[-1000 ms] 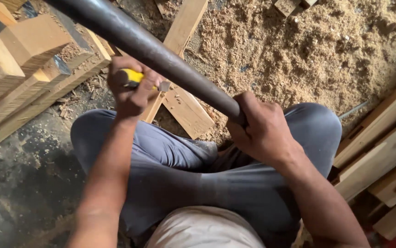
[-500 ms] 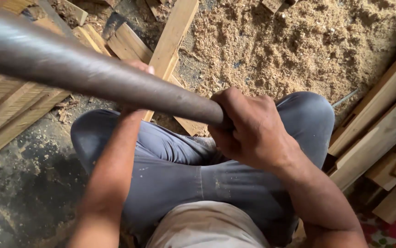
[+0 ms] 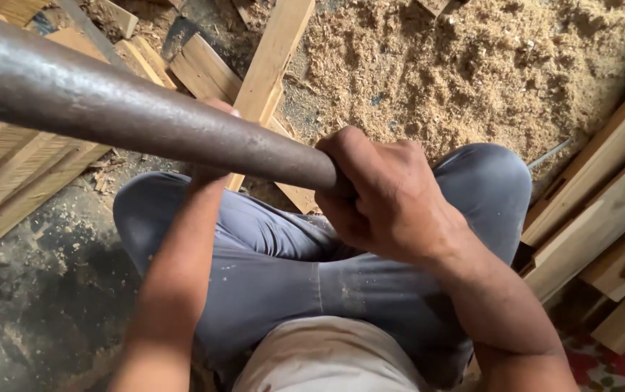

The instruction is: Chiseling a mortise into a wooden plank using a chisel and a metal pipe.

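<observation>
Nearest the camera is the person's pale shirt hem (image 3: 327, 359), and above it the crossed legs in grey-blue trousers (image 3: 290, 268), the right knee rising at the right and the left knee at the left. The right hand (image 3: 388, 199) sits over the lap, closed in a firm fist around the near end of a dark, worn metal bar (image 3: 131, 109). The bar runs from that fist up and to the left, widening toward the camera until it leaves the picture at the left edge. The left forearm reaches forward under the bar; the left hand (image 3: 218, 120) is almost wholly hidden behind it, with only a knuckle showing above, so I cannot tell whether it is open or closed.

Beyond the knees, a long wooden plank (image 3: 272, 62) lies on the dusty floor (image 3: 29, 290), angled away. Stacked boards (image 3: 15, 181) lie at the left, and more timber (image 3: 602, 196) leans at the right. Farthest off spreads a heap of sawdust (image 3: 472, 65).
</observation>
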